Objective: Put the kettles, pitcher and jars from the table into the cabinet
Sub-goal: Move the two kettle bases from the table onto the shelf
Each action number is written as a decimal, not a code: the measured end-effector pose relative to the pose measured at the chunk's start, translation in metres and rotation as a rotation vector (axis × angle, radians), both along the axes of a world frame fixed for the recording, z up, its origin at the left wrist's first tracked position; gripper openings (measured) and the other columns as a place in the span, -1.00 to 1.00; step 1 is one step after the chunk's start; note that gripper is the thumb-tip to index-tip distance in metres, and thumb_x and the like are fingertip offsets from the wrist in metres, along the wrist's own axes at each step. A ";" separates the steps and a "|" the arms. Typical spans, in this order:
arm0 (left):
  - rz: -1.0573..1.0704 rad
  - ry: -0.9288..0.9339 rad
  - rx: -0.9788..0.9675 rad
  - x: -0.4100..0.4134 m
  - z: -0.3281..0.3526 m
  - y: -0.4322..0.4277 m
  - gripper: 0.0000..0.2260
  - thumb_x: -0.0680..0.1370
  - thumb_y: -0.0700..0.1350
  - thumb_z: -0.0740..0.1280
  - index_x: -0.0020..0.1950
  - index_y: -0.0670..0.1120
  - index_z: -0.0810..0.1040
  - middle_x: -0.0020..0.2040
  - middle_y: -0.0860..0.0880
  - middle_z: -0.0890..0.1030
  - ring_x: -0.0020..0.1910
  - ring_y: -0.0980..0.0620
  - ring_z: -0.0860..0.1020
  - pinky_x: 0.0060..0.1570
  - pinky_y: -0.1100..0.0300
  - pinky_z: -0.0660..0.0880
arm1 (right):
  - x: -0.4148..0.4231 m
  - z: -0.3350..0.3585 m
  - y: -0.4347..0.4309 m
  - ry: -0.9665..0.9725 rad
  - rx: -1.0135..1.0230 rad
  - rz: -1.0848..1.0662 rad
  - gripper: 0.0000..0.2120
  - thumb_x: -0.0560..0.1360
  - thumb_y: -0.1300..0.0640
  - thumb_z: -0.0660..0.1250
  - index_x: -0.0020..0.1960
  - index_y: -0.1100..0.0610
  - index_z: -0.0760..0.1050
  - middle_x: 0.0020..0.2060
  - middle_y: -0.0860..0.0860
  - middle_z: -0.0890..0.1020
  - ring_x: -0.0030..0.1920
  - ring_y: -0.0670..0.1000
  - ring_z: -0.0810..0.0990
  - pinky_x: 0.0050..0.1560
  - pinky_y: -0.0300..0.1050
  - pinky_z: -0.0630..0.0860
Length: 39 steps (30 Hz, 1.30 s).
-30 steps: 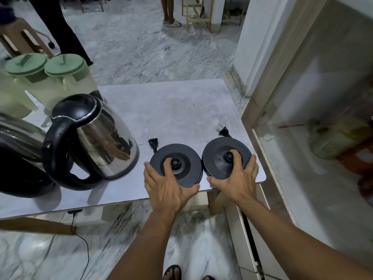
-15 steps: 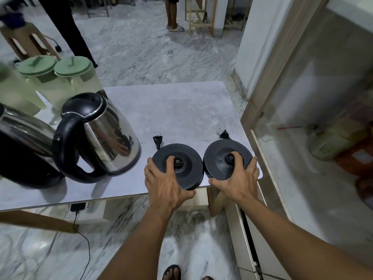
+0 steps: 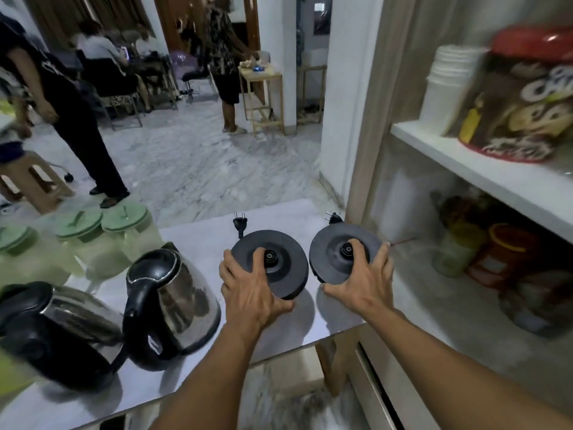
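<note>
Both round black plastic kettle bases have lifted off the table, the left hand gripping the left base, the right hand the right base.

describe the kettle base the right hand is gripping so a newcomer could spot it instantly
Start at the grey table beside the open cabinet. Two black round kettle bases sit at its near right corner; take the right kettle base, nearest the cabinet, gripped by the right hand. Unlike the left kettle base, it tilts up off the tabletop.
</note>
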<state>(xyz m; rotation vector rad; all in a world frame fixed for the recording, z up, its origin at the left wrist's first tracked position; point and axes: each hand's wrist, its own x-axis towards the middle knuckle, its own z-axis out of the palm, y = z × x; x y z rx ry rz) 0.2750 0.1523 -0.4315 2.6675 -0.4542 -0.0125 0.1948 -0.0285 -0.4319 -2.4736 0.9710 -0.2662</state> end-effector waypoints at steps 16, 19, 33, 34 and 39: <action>-0.570 -0.178 -0.190 -0.040 0.154 0.063 0.00 0.18 0.26 0.58 0.45 0.07 0.11 0.52 -0.31 -0.10 0.49 -0.38 0.02 0.37 -0.24 0.25 | -0.144 0.166 0.140 -0.178 -0.224 -0.522 0.03 0.23 -0.18 0.56 0.53 -0.11 0.06 0.57 0.22 -0.27 0.55 0.38 -0.17 0.43 0.25 0.25; -0.702 -0.188 -0.243 -0.086 0.173 0.047 -0.01 0.18 0.25 0.59 0.45 0.08 0.11 0.53 -0.29 -0.10 0.50 -0.39 0.02 0.40 -0.25 0.22 | -0.197 0.189 0.147 -0.187 -0.258 -0.648 0.04 0.24 -0.18 0.56 0.54 -0.13 0.03 0.57 0.22 -0.28 0.55 0.37 -0.19 0.43 0.25 0.24; -1.267 -0.209 -0.361 -0.356 0.240 -0.053 -0.03 0.20 0.23 0.59 0.43 0.14 0.09 0.55 -0.32 -0.14 0.53 -0.38 -0.04 0.41 -0.26 0.17 | -0.479 0.239 0.145 -0.153 -0.370 -1.190 -0.01 0.26 -0.17 0.55 0.52 -0.13 0.06 0.56 0.26 -0.21 0.54 0.40 -0.11 0.50 0.29 0.13; -1.293 -0.210 -0.370 -0.375 0.244 -0.062 -0.03 0.19 0.23 0.60 0.42 0.13 0.10 0.55 -0.33 -0.13 0.53 -0.38 -0.03 0.40 -0.26 0.17 | -0.498 0.242 0.141 -0.149 -0.368 -1.212 -0.01 0.27 -0.17 0.56 0.52 -0.13 0.06 0.56 0.27 -0.21 0.54 0.40 -0.11 0.50 0.29 0.12; -1.370 -0.209 -0.350 -0.459 0.264 -0.112 0.01 0.13 0.28 0.59 0.42 0.14 0.10 0.54 -0.35 -0.08 0.52 -0.40 0.01 0.39 -0.26 0.21 | -0.581 0.256 0.106 -0.097 -0.360 -1.274 0.05 0.25 -0.22 0.55 0.55 -0.12 0.01 0.56 0.30 -0.16 0.53 0.41 -0.06 0.47 0.26 0.14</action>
